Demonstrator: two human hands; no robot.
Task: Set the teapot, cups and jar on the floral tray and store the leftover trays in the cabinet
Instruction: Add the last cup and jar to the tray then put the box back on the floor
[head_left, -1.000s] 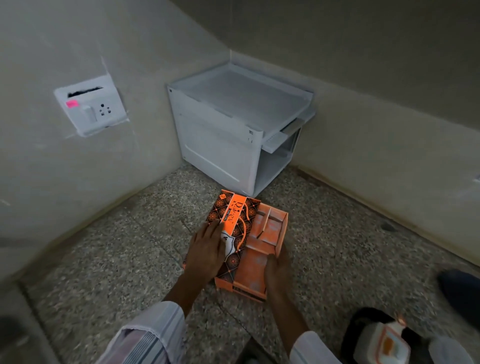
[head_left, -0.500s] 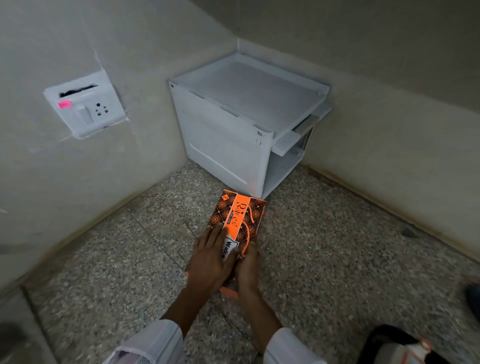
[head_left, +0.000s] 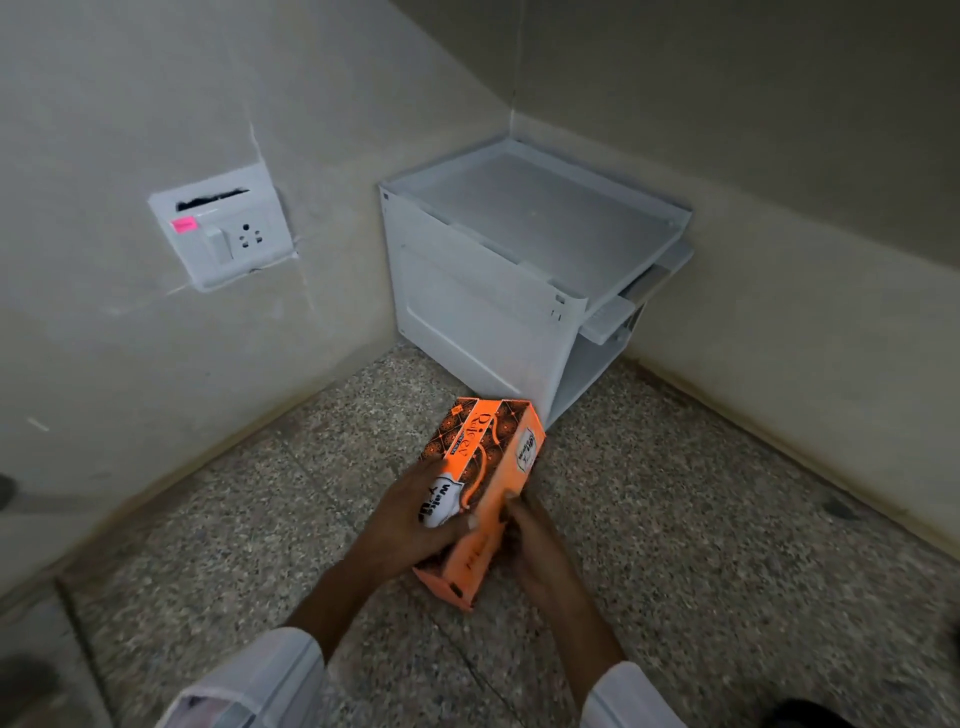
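Note:
An orange and black patterned cardboard box is lifted off the speckled floor, tilted on its long edge, lid closed. My left hand grips its near left side, thumb across the printed top. My right hand holds the near right side, fingers against the orange wall. A white plastic cabinet stands in the room's corner just beyond the box, its open front facing right. No teapot, cups, jar or floral tray show in this view.
A white wall socket plate with a pink sticker sits on the left wall. Speckled stone floor spreads to the right of the box. A dark object pokes in at the bottom right edge.
The box's orange inner tray was open a second ago; it has been pushed shut. Both hands have since lifted and tilted the closed box. The view has swung left.

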